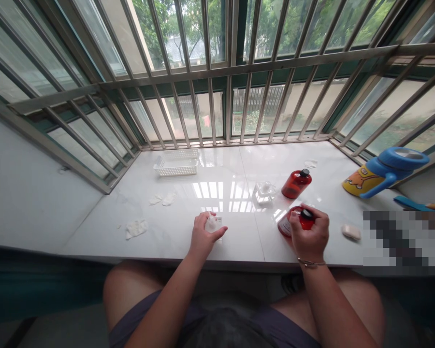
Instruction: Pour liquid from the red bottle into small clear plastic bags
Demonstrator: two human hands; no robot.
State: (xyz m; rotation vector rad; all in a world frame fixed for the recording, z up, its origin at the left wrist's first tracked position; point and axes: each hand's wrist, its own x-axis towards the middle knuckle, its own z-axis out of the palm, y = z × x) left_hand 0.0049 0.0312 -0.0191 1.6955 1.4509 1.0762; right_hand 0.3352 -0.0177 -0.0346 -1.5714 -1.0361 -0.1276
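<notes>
My left hand (206, 234) curves its fingers and thumb around a small clear square container (218, 224) with a white rounded top, on the front part of the white counter. My right hand (310, 234) is wrapped round a red transparent bottle (285, 223) with a black cap and a pale label. The cap looks closed, and my fingers hide much of the bottle's near side. Just behind it stands a second red bottle (296, 184), also black-capped. Left of that one is another clear square container (264, 192) with a rounded top.
A white perforated basket (177, 163) sits near the barred window. Crumpled white tissues (136, 229) lie at left. To the right are a blue and yellow flask (382, 171), a pale soap-like block (351, 232) and a blurred-out patch. The counter's front edge (239, 261) runs above my knees.
</notes>
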